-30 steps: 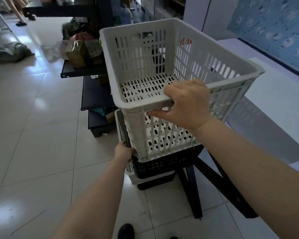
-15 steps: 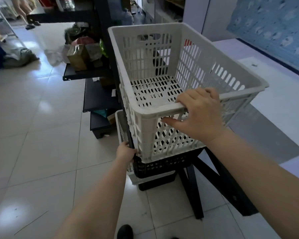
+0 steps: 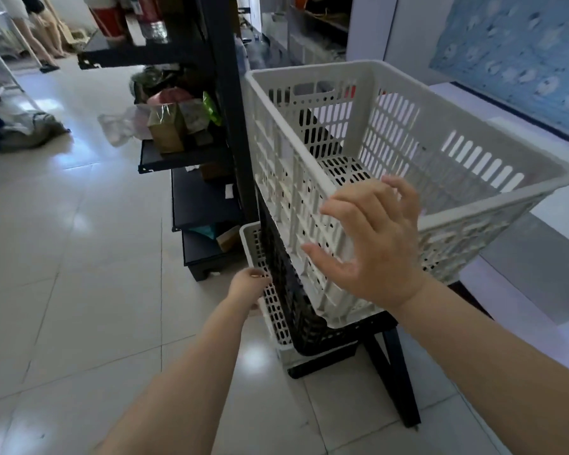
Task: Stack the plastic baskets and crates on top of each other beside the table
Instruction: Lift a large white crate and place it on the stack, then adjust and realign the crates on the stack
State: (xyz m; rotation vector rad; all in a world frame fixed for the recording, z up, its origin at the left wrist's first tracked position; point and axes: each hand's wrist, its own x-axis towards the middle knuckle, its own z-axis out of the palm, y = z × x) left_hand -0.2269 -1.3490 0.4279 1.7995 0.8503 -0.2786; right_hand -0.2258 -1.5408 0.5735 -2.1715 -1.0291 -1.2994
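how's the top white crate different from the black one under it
The white crate sits on top of the stack, its whole open inside visible; the black crate is nested below it, with only its side walls showing. The white one has tall slots in its walls; the black one's openings look smaller. The open right hand is by the white crate only. Both are perforated plastic.

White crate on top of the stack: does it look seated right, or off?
The white crate looks tilted, its near corner dipping into the black crate below rather than sitting level. The right hand is open beside it.
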